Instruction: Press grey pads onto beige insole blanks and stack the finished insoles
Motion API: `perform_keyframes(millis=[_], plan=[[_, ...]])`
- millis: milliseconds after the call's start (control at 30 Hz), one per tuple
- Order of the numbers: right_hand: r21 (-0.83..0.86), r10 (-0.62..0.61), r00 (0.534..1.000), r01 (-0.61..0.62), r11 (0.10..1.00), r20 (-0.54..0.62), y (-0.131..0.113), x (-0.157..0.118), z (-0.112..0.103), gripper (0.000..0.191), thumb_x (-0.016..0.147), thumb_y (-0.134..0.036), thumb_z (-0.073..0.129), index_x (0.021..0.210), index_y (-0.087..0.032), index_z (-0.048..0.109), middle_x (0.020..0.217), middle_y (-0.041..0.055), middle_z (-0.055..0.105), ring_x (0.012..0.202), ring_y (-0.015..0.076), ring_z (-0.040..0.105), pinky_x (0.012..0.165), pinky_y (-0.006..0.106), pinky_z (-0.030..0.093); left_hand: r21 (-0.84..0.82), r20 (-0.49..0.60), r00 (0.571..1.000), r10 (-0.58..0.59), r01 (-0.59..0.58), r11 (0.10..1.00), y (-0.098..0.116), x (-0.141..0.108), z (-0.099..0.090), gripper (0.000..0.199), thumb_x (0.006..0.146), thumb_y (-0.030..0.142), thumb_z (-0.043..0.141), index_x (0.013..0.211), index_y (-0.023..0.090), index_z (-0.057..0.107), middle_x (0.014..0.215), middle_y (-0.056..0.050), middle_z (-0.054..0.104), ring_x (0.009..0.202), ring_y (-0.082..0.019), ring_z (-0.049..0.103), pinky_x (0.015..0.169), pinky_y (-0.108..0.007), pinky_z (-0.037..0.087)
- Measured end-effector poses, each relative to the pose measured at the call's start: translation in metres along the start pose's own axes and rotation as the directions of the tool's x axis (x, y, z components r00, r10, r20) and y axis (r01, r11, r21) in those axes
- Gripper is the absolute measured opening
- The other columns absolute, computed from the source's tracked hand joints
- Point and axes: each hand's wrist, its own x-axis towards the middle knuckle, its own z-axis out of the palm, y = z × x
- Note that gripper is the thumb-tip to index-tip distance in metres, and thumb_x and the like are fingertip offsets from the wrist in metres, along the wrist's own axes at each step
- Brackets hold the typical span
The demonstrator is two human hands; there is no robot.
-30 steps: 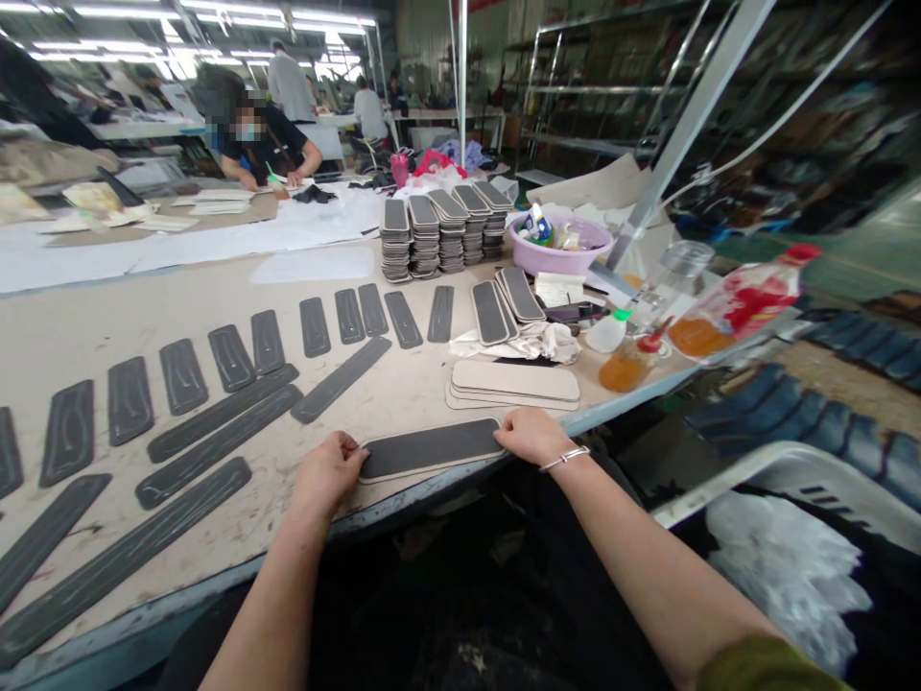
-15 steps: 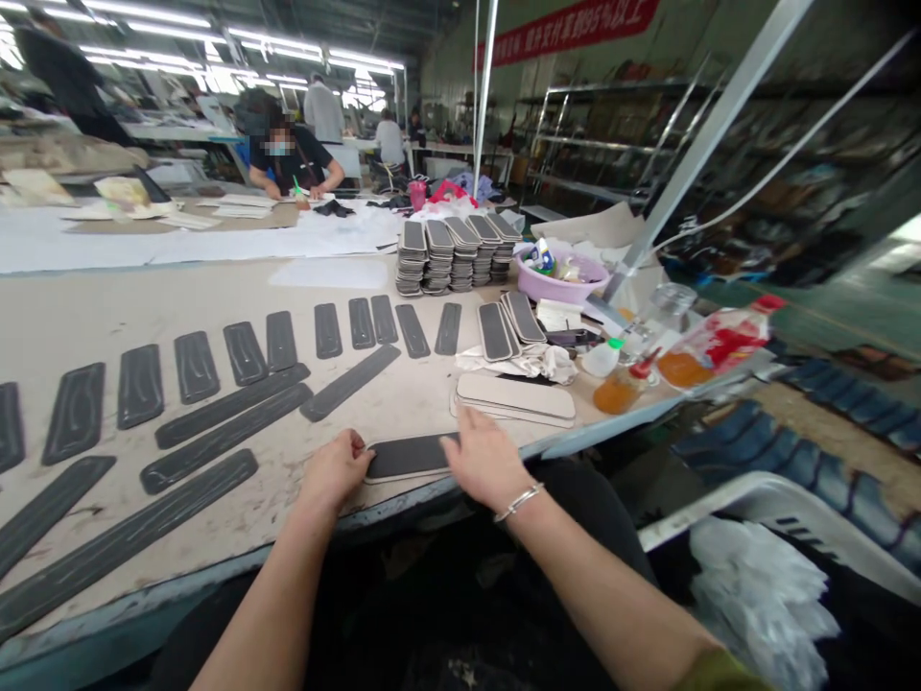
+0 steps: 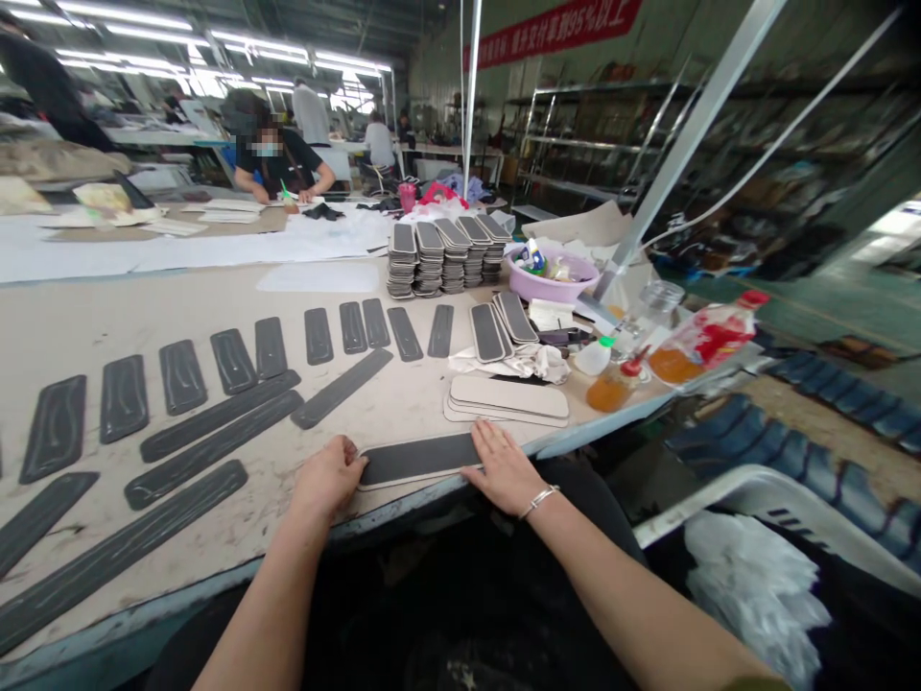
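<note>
A long dark grey strip [image 3: 417, 459] on a slightly larger pale backing lies along the table's front edge. At its left end my left hand [image 3: 329, 480] is closed, thumb and fingertips pinching the corner. My right hand [image 3: 504, 470] lies flat over the right end, fingers stretched out and covering part of it. Just beyond the right hand is a small stack of pale rounded panels [image 3: 507, 398]. Several loose dark strips [image 3: 342, 389], some with glossy streaks, are spread out to the left.
Piled dark panels [image 3: 438, 274] stand at the back beside a purple basin [image 3: 551, 283]. A bottle of amber liquid [image 3: 611, 386] and a larger red-labelled bottle [image 3: 709, 341] lie at the right edge. A metal pole [image 3: 683, 158] slants over the table. A co-worker [image 3: 280, 168] sits opposite.
My right hand has slid rightward along the dark strip to its right end, uncovering more of it. The left hand stays at the left end. The view has shifted slightly.
</note>
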Motion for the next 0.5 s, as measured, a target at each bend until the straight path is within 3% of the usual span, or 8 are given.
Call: perform_keyframes(millis=[167, 300, 400, 467, 500], plan=[[-0.071, 0.115, 0.992, -0.118, 0.99, -0.047, 0.008, -0.004, 0.009, 0.083, 0.082, -0.065, 0.023, 0.14, -0.006, 0.017, 0.147, 0.0128, 0.008, 0.134, 0.0246, 0.003, 0.108, 0.043, 0.008, -0.022, -0.04, 0.999, -0.023, 0.022, 1.0, 0.004, -0.013, -0.004, 0.029, 0.078, 0.039, 0.046, 0.099, 0.02, 0.051, 0.083, -0.005, 0.065, 0.079, -0.022, 0.06, 0.066, -0.029, 0.04], [-0.104, 0.124, 0.989, -0.131, 0.986, -0.074, 0.003, 0.001, 0.017, 0.08, 0.082, -0.062, 0.025, 0.14, -0.006, 0.02, 0.146, 0.0117, 0.01, 0.134, 0.0245, 0.005, 0.108, 0.042, 0.008, -0.04, -0.276, 0.961, 0.0, -0.011, 0.999, 0.011, -0.025, -0.009, 0.038, 0.085, 0.039, 0.034, 0.113, 0.017, 0.049, 0.108, -0.012, 0.058, 0.096, -0.023, 0.056, 0.081, -0.034, 0.041], [-0.088, 0.092, 0.988, -0.103, 0.991, -0.12, 0.004, -0.002, 0.021, 0.079, 0.081, -0.061, 0.026, 0.139, -0.007, 0.023, 0.146, 0.011, 0.014, 0.134, 0.025, 0.009, 0.108, 0.043, 0.01, -0.014, -0.341, 0.919, 0.2, -0.218, 0.976, 0.029, -0.046, -0.012, 0.048, 0.087, 0.039, 0.03, 0.127, 0.015, 0.042, 0.127, -0.013, 0.047, 0.119, -0.023, 0.041, 0.099, -0.034, 0.03], [-0.034, 0.078, 0.979, -0.086, 0.996, -0.187, 0.011, -0.006, 0.031, 0.079, 0.079, -0.062, 0.027, 0.14, -0.012, 0.024, 0.145, 0.0106, 0.019, 0.133, 0.0277, 0.013, 0.107, 0.047, 0.013, 0.012, -0.22, 0.877, 0.427, -0.436, 0.9, 0.046, -0.06, -0.007, 0.054, 0.084, 0.041, 0.035, 0.133, 0.016, 0.035, 0.14, -0.011, 0.034, 0.131, -0.024, 0.024, 0.106, -0.037, 0.02], [0.01, 0.064, 0.97, -0.064, 0.998, -0.234, 0.017, -0.006, 0.04, 0.078, 0.078, -0.061, 0.027, 0.141, -0.016, 0.022, 0.144, 0.0098, 0.021, 0.133, 0.0293, 0.014, 0.106, 0.05, 0.015, 0.019, -0.15, 0.837, 0.527, -0.53, 0.848, 0.053, -0.064, -0.002, 0.059, 0.083, 0.044, 0.037, 0.136, 0.019, 0.029, 0.144, -0.009, 0.028, 0.133, -0.025, 0.017, 0.108, -0.041, 0.016]])
